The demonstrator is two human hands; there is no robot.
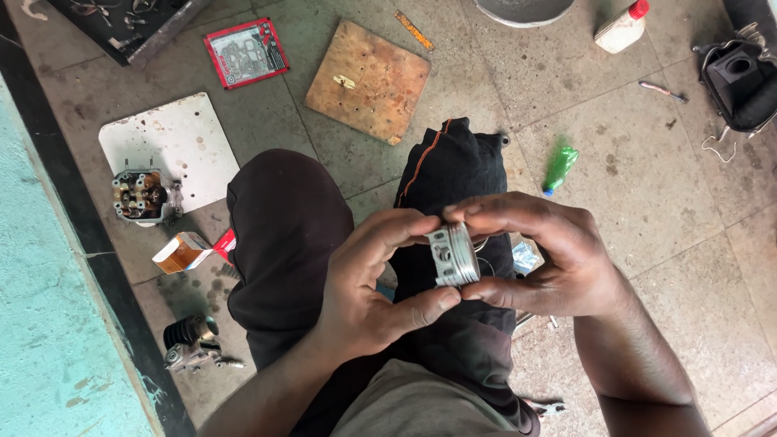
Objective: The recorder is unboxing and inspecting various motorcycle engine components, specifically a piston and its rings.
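- Both hands met over the lap at centre, clamped together on a small grey piston (453,255); the left hand (368,283) pinched its near and far edges with thumb and fingers, and the right hand (550,255) closed round its right side.
- At far left, a white plate (174,146) lay on the floor, with a cylinder head (142,197) resting on its near edge.
- Near left, a finned cylinder (190,344) sat on the floor beside the dark kerb.
- Between those two, a small orange and white carton (184,252) lay just beside the left knee.
- Far and left of centre, a red gasket pack (245,53) lay flat, with a square wooden board (368,79) to its right.
- Below the hands, the knees in dark trousers (283,235) filled the middle.
- Right of centre, a green bottle (560,167) lay on its side, well apart from the hands.
- Far right, a white bottle (622,28) with a red cap lay tilted, and a black moulded part (740,77) sat at the edge.
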